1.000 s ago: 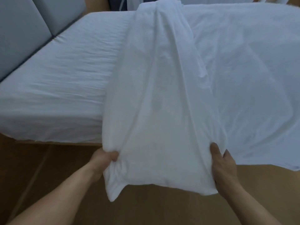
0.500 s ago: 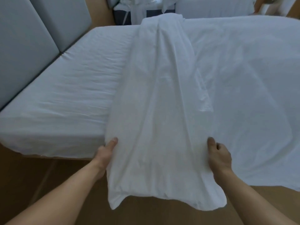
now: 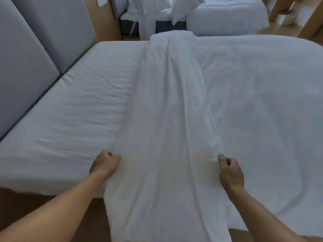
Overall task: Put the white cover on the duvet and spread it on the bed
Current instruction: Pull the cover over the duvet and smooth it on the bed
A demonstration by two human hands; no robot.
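The cover (image 3: 167, 137) lies as a long, narrow, creased strip across the middle of the bed (image 3: 78, 119), running from the far edge to the near edge. Its near end hangs over the side, down toward the wooden floor (image 3: 26, 198).

The left hand (image 3: 104, 165) is at the strip's left edge, just where the bed's near edge begins. Its fingers are curled in and the thumb lies against the fabric, so it grips the cover's edge. The right hand (image 3: 230, 173) is at the opposite edge, level with the left. Its fingers are curled too, and thumb and forefinger pinch a small fold of the cover. Both forearms are bare and reach in from the bottom corners. The strip lies between the two hands.

To the right of the cover, a wide white layer with a softer, fuzzier surface is spread flat over that half of the bed and droops over the near side. It looks like the duvet (image 3: 262, 102), though I cannot tell for certain. The cover's right edge lies on top of it.

To the left of the cover the bed shows a bare, wrinkled fitted sheet. Grey padded headboard (image 3: 26, 67) panels stand along the bed's left side. Beyond the far edge stands a second bed (image 3: 227, 20) with white pillows (image 3: 185, 6) piled at its head.
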